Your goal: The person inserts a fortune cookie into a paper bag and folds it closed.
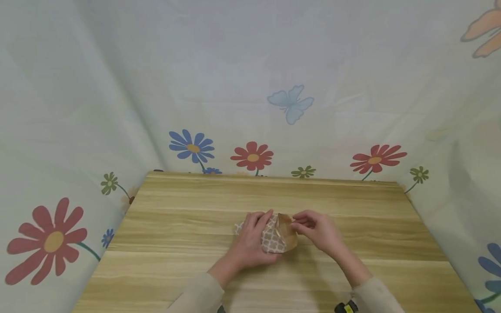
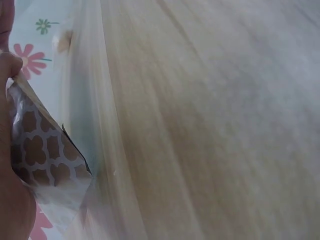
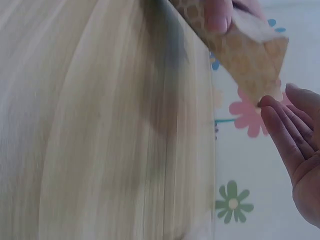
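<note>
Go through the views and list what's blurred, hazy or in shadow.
Head: muted light, soft shadow on the table between the forearms; the wall's printed flowers read clearly. Left wrist: dim, the table hazy and smeared, the paper's pattern easier to read. Right wrist: a dark, soft-edged shadow on the table; the table's grain looks blurred.

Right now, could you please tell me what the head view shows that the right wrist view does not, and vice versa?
Only the head view shows the light-blue butterfly and orange butterfly. Only the right wrist view shows the underside of the right hand. Both show that hand, the left hand, patterned paper, wooden tabletop and flowered backdrop.
</note>
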`<state>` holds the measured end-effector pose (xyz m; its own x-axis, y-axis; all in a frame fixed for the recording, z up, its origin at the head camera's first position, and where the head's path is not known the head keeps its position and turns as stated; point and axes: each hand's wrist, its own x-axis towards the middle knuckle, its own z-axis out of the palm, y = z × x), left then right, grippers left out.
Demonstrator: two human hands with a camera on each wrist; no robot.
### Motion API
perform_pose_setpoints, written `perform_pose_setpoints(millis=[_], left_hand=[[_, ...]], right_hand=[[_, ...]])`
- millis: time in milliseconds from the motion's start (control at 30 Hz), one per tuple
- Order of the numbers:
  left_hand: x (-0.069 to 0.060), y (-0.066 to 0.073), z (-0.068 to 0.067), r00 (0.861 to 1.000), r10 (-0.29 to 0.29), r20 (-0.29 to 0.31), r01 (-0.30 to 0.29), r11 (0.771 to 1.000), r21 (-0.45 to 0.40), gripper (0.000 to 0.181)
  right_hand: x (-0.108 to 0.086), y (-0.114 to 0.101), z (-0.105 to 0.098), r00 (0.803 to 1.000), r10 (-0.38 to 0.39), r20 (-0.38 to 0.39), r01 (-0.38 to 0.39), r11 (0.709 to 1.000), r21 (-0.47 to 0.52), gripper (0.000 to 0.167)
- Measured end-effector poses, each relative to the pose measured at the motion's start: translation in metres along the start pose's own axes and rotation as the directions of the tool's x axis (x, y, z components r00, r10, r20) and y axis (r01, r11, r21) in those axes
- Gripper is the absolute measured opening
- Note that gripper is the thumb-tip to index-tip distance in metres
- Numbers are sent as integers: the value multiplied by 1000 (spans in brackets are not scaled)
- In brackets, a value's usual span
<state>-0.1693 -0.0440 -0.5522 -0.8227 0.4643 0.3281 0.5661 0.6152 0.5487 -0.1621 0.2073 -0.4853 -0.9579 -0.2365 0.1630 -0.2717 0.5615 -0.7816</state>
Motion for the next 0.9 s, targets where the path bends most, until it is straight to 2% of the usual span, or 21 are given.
perform_pose_setpoints(millis=[133,300,400,633,900], left_hand=[[0,0,1,1000,6,-7,-6,1000,-7,126],[-1,0,1,1000,11,-11,-11,1000,-17,126],[0,1,1,1000,25,-13,-25,1000,-18,127],[0,1,-1,1000,21,20,-21,1000,-8,128],[0,-2,-3,997,-20,78,23,999,-34,132]], right_hand=[[-1,8,-5,1000,16,2,-16,1000,18,23],[1,15,-2,996,31,89,-33,999,19,18],[3,17,3,993,16,121,-20,999,33,10],[4,11,4,993,-33,112,28,998,50,4],[4,6,-1,992,18,122,-24,999,46,6]])
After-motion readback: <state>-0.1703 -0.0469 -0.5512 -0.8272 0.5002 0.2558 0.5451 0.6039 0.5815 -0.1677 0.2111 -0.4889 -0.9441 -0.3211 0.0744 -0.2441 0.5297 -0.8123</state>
